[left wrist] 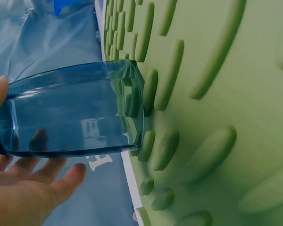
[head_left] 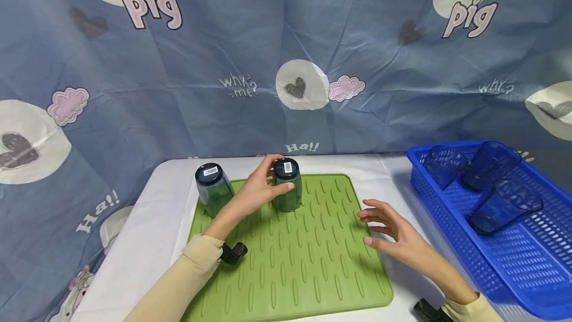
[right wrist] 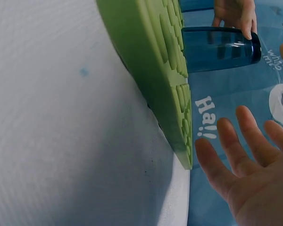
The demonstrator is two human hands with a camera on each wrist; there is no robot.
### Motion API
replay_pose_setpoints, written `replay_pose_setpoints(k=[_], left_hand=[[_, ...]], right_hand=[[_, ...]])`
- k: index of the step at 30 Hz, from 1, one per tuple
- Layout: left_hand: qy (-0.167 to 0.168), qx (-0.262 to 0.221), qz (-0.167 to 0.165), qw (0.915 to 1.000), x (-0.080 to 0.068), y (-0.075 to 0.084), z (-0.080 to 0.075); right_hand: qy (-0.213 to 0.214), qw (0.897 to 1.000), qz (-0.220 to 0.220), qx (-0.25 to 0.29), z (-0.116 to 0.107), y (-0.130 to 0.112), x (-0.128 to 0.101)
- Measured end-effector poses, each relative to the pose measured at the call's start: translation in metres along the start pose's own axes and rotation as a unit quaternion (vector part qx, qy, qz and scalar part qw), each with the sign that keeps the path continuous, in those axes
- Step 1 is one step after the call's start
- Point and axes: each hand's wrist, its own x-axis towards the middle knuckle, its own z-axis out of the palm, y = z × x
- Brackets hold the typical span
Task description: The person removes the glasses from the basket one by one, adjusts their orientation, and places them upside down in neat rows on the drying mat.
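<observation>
Upside down on the green ribbed mat (head_left: pixel 308 272) stands a dark blue-green drinking glass (head_left: pixel 286 198) with a white label on its base. My left hand (head_left: pixel 252 193) holds it near its upturned base, thumb on the near side and fingers behind. In the left wrist view the rim of this glass (left wrist: pixel 75 108) is at the mat's surface. A second upturned glass (head_left: pixel 213 190) stands left of it, partly behind my left wrist. Over the mat's right edge hovers my right hand (head_left: pixel 393 232), fingers spread and loosely bent, holding nothing.
At the right, a blue plastic basket (head_left: pixel 473 257) contains several similar glasses, among them an upright-leaning one (head_left: pixel 505 207). The mat lies on a white-covered table (head_left: pixel 125 262). A blue printed curtain (head_left: pixel 250 29) hangs behind it.
</observation>
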Motion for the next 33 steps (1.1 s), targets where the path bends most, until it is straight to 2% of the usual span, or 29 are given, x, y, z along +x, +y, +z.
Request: replay_pose_setpoints(k=[7,15,20,27,33], left_hand=[[-0.009,-0.003,-0.004,0.9999,-0.002,-0.001,-0.001],[0.033,0.010,0.021,0.9992,-0.009,0.005,-0.006],[0.045,0.011,0.033,0.9984,-0.019,0.006,-0.013],[0.053,0.014,0.024,0.9982,-0.040,0.011,-0.020],[0.057,0.029,0.032,0.9974,-0.057,0.017,-0.025]], right_hand=[[0.002,1.000,0.020,0.001,0.000,0.003,-0.001],[0.014,1.000,-0.016,-0.001,-0.001,0.002,0.000],[0.011,1.000,-0.009,-0.007,-0.002,0.001,0.000],[0.009,1.000,-0.004,-0.013,-0.001,0.001,0.000],[0.013,1.000,-0.013,-0.019,-0.001,0.002,0.000]])
